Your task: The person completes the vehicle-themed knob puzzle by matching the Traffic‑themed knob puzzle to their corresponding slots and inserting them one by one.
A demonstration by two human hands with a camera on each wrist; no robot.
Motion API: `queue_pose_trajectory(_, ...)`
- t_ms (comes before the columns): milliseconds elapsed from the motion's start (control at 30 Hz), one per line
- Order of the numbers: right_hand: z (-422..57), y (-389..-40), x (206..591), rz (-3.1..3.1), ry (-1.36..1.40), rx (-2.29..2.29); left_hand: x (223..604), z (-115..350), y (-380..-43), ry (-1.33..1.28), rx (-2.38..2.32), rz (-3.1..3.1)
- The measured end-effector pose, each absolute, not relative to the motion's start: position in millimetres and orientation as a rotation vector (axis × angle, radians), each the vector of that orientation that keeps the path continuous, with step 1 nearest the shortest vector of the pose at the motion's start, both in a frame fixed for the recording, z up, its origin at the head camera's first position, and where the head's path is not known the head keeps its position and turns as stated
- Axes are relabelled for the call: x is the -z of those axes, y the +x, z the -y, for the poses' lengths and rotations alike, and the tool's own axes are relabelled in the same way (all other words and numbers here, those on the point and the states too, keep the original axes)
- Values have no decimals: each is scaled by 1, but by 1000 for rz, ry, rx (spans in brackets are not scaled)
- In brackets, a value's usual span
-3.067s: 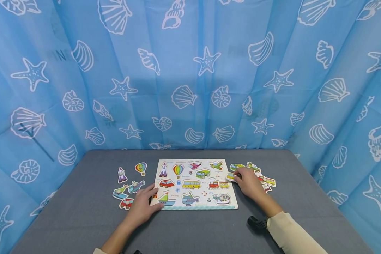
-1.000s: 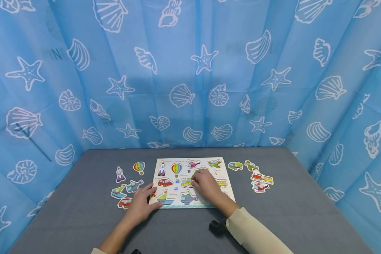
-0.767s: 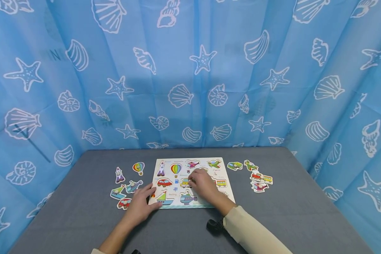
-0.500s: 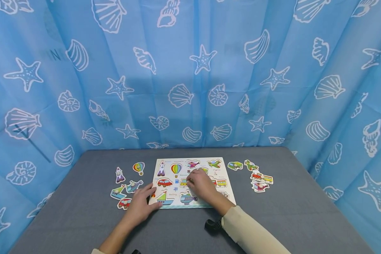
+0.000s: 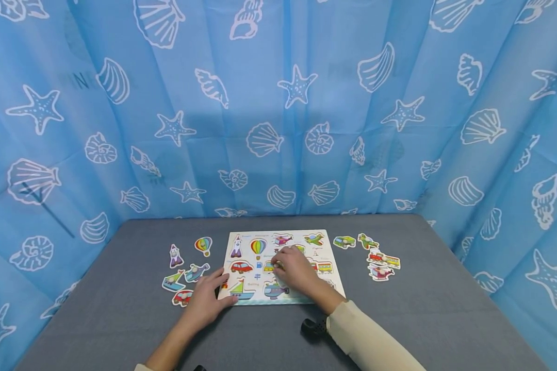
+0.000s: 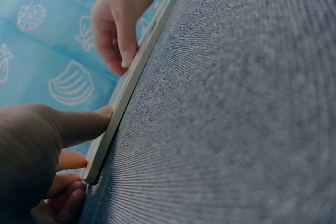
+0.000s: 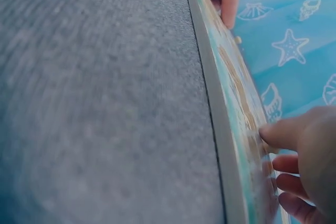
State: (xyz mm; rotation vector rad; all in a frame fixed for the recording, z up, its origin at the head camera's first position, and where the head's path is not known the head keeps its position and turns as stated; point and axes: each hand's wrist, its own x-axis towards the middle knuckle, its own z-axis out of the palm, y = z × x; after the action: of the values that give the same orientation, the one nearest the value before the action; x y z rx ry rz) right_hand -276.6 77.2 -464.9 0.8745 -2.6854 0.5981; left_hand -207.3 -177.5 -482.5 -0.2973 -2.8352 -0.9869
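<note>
A wooden vehicle puzzle board (image 5: 247, 234) lies flat on the table. My right hand (image 5: 299, 270) is over its middle, thumb and fingers pinching the yellow bus puzzle piece (image 5: 268, 266) at the printed bus spot. Most of that piece is hidden under the fingers. In the right wrist view the right hand (image 7: 310, 156) has its thumb tip low at the board surface. My left hand (image 5: 206, 299) rests at the board's front left corner, fingers spread along the left edge and thumb on the front edge. The left wrist view shows its thumb (image 6: 86, 125) lying straight on the board.
Left of the board are loose rocket (image 5: 176, 255), balloon (image 5: 203, 246), sailboat (image 5: 173, 281), submarine (image 5: 196, 272) and car (image 5: 182, 297) pieces. On the right lie truck (image 5: 344, 241), plane (image 5: 367, 241), train (image 5: 383, 259) and helicopter (image 5: 380, 272) pieces. A shell-patterned curtain (image 5: 297, 154) hangs behind.
My right hand has carried the bus piece leftward from the board's right side to its middle, then shifted slightly over the bus spot. The left hand has stayed at the corner.
</note>
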Motion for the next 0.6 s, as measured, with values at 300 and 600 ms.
queue_pose_trajectory(300,-87,-276,464,2725,817,-897,483,179,-208,-306,981,2822)
queue_pose_trajectory(600,-108,-284,463,2699,714,-931,481,178,-207,-308,984,2815)
